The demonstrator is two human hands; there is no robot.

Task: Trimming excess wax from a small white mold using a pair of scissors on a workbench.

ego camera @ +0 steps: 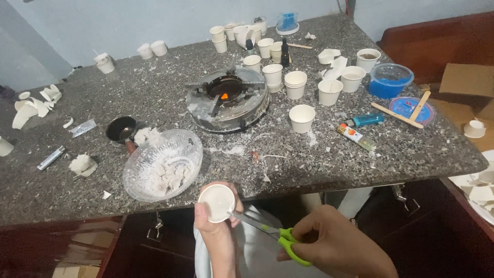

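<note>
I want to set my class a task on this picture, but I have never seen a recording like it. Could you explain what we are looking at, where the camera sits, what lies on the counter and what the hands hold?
There is no machine: one camera on a person's head looks down at their bare hands. The left hand holds a small white paper cup. The right hand holds green-handled scissors, blades at the cup's rim. On the speckled stone counter stand a lit round metal burner, a clear bowl of white chunks, many more white cups and a blue lighter.

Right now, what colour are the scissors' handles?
Bright green, on the scissors in the right hand; head view.
</note>
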